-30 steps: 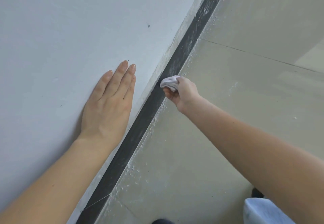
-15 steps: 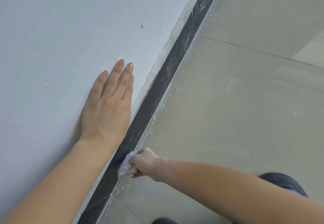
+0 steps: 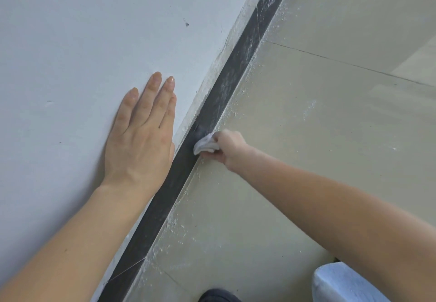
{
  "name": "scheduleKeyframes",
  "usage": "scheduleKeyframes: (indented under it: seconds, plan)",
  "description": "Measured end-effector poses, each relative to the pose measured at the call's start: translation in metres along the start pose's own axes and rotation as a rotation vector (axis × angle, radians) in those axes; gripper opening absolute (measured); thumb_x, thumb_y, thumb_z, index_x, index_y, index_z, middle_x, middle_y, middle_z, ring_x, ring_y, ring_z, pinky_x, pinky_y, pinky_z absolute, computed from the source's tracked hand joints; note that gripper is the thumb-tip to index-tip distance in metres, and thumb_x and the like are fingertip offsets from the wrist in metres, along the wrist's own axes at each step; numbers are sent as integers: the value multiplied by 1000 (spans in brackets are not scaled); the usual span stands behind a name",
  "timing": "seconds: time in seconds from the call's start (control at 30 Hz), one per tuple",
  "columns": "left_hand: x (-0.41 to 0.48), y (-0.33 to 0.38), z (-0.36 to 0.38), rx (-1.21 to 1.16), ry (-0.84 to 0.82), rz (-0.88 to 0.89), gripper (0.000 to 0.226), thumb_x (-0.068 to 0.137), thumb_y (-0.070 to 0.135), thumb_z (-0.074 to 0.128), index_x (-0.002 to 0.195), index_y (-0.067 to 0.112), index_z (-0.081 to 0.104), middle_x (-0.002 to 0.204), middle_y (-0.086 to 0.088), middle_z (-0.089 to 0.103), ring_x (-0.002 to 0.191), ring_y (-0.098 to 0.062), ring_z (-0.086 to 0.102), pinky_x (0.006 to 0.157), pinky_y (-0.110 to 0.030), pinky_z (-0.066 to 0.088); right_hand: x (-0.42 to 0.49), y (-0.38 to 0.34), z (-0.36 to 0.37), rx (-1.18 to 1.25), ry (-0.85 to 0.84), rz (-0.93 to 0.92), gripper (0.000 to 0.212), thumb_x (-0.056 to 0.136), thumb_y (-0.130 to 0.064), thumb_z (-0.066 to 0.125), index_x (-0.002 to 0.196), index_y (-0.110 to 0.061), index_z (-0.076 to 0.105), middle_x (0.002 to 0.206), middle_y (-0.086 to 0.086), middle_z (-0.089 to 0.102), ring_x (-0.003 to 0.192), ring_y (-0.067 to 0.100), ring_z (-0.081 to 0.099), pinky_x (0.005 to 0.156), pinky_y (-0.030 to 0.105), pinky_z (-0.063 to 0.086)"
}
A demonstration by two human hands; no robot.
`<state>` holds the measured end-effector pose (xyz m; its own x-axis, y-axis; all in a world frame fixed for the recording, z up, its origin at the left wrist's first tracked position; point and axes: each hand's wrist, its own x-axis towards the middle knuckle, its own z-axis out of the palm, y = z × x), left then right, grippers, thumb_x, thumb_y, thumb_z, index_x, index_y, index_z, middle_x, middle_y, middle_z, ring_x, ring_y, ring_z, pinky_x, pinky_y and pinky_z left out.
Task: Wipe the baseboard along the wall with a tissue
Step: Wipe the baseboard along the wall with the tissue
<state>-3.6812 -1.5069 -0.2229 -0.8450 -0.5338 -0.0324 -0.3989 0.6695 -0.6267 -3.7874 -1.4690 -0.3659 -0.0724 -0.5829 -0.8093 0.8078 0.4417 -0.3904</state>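
Right hand (image 3: 227, 147), fingers curled around a crumpled white tissue (image 3: 204, 144), presses the wad against the face of the baseboard (image 3: 165, 197) at about mid-length of its visible run; the tissue touches the strip just above the baseboard's lower edge. Left hand (image 3: 141, 141), fingers straight and close together, lies flat on the wall (image 3: 70, 42) just above the baseboard, fingertips pointing along it. The baseboard is a narrow, flat, dark grey band whose long axis runs diagonally from the lower left of the view to the upper right; beyond the tissue its surface carries pale, dusty streaks. The wall above it is smooth, matt white with a few small dark specks. Below the baseboard lies a floor (image 3: 306, 124) of glossy beige tiles with thin joints, and white crumbly debris (image 3: 174, 226) is scattered along the baseboard's foot. Well away from the baseboard, light-blue fabric (image 3: 342, 282) shows at the lower edge.
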Motion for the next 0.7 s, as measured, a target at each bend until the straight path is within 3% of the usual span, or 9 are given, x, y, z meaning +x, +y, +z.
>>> scheduleKeyframes:
  seconds: [0.1, 0.17, 0.23, 0.3, 0.37, 0.43, 0.5, 0.6, 0.7]
  plan:
    - [0, -1, 0, -1, -7, 6, 63, 81, 14, 40, 142, 1, 33, 155, -7, 23, 144, -22, 9, 115, -34, -13, 1, -29, -8, 224, 85, -93, 43, 93, 0, 41, 136, 1, 40, 100, 11, 49, 71, 17, 55, 55, 24, 58]
    - [0, -2, 0, -3, -27, 10, 65, 80, 16, 44, 142, 0, 32, 155, -8, 23, 144, -22, 8, 115, -34, -13, -4, -43, -10, 443, 172, -162, 32, 91, -1, 42, 123, 1, 50, 96, 13, 55, 67, 18, 59, 61, 28, 59]
    - [1, -2, -1, 25, -41, 11, 66, 80, 18, 44, 142, 1, 31, 156, -7, 21, 144, -21, 7, 114, -34, -15, -18, -45, -5, 470, 256, -188, 17, 89, -8, 44, 94, 0, 57, 66, 9, 65, 50, 18, 58, 61, 32, 58]
    - [1, -1, -2, 21, -47, 8, 66, 79, 19, 45, 142, 1, 32, 155, -7, 22, 144, -21, 8, 114, -34, -15, -30, -24, 4, 258, 303, -161, 22, 89, -17, 41, 74, -5, 53, 39, 1, 56, 37, 17, 48, 47, 26, 46]
    - [1, -1, -1, 8, -44, 11, 67, 79, 18, 46, 142, 1, 33, 155, -7, 23, 144, -22, 9, 115, -34, -14, -41, 15, 17, 17, 198, -66, 29, 90, -18, 38, 69, -8, 55, 40, 1, 55, 33, 14, 43, 40, 18, 39]
    - [1, -1, -1, 7, -39, 12, 67, 79, 17, 48, 141, 1, 33, 155, -7, 23, 144, -22, 10, 114, -33, -14, -50, 61, 29, -144, 16, 160, 29, 93, -13, 38, 69, -10, 55, 50, 4, 57, 38, 13, 49, 37, 18, 43]
    - [0, -1, -1, -13, -38, 7, 66, 78, 16, 49, 141, 0, 34, 155, -7, 23, 144, -22, 11, 115, -33, -13, -60, 94, 40, -139, -185, 397, 27, 95, -6, 34, 75, -5, 53, 57, 8, 60, 44, 16, 57, 48, 23, 54]
    - [0, -3, 0, -37, -23, 5, 65, 78, 13, 51, 140, -1, 36, 154, -8, 25, 143, -22, 13, 115, -32, -11, -62, 104, 55, -200, -336, 391, 30, 97, -1, 33, 73, -10, 48, 75, 5, 54, 64, 13, 55, 86, 29, 53]
    - [-1, -3, 1, -36, -19, 12, 66, 78, 12, 52, 140, -1, 35, 154, -8, 26, 143, -22, 14, 116, -33, -8, -57, 71, 50, -173, -263, 277, 36, 94, 4, 39, 63, -11, 49, 63, 2, 55, 62, 14, 51, 76, 30, 52]
